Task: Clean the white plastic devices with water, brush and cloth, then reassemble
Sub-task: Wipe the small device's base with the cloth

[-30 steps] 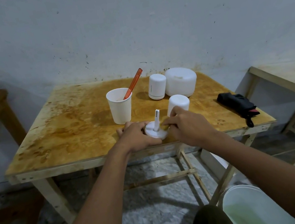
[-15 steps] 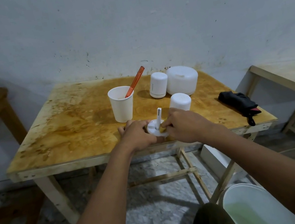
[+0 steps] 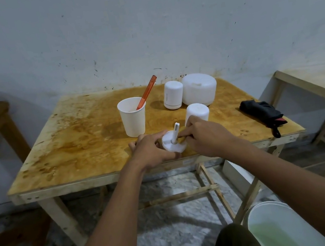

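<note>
A round white device base [image 3: 172, 146] with an upright white stick [image 3: 175, 132] sits near the table's front edge. My left hand [image 3: 151, 149] grips the base's left side. My right hand [image 3: 205, 136] has its fingers curled at the base's right side by the stick; what they pinch is hidden. Just behind my right hand stands a white cover [image 3: 196, 113]. Further back are a small white cylinder device [image 3: 173, 95] and a large white dome device [image 3: 199, 89]. An orange brush [image 3: 147, 92] leans in a white paper cup [image 3: 133, 116].
A black cloth [image 3: 263, 113] lies at the right end of the stained wooden table [image 3: 69, 143]. A white bucket of greenish water [image 3: 278, 230] stands on the floor at lower right. More wooden tables flank both sides [image 3: 313, 83].
Both hands stay on the white base. The base has tilted slightly and my right fingers have shifted closer to the stick.
</note>
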Motion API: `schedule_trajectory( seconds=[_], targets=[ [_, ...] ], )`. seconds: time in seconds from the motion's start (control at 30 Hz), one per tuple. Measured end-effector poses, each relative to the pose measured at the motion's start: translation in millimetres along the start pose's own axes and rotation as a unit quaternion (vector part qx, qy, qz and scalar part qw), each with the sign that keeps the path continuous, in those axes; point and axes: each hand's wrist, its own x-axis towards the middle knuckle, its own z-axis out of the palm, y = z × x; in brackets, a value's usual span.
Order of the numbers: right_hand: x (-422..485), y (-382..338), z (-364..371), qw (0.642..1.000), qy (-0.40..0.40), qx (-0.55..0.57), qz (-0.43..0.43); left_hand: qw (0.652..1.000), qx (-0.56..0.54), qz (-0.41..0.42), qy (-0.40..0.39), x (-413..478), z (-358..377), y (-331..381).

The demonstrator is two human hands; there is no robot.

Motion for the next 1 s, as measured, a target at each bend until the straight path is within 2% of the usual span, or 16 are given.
schedule_trajectory(
  seconds=[0.1,0.2,0.3,0.37,0.47,0.53,0.63,0.7,0.77,0.87,1.0],
  targets=[
    [-1,0,0,0.997,-0.014,0.073,0.014,1.000,-0.002,0.008,-0.003,-2,-1,2],
    [-2,2,-10,0.971,-0.025,0.234,0.039,1.000,-0.003,0.021,-0.004,-2,-2,4],
    [-4,-1,-14,0.924,0.066,0.372,0.064,1.000,0.007,0.016,-0.013,0,-2,5],
    [-4,-3,-8,0.907,0.122,0.400,0.053,1.000,0.011,0.003,-0.017,3,-1,3],
    [-1,-4,0,0.905,0.216,0.367,-0.004,1.000,-0.008,-0.022,-0.020,7,1,-1],
    [2,-2,3,0.920,0.246,0.300,-0.049,0.999,-0.024,-0.032,-0.022,9,2,-3],
    [8,3,9,0.959,0.239,0.104,-0.108,1.000,0.003,-0.023,-0.019,11,4,-5],
    [16,5,8,0.967,0.213,0.123,-0.059,0.999,0.015,-0.018,-0.023,11,3,-3],
    [20,7,11,0.968,0.191,0.160,-0.021,0.999,0.020,-0.016,-0.024,11,2,-2],
    [13,4,17,0.962,0.217,0.155,-0.062,1.000,0.011,-0.012,-0.020,10,2,-2],
    [3,9,18,0.945,0.286,-0.016,-0.160,1.000,0.001,-0.017,-0.020,13,4,-6]
  ],
)
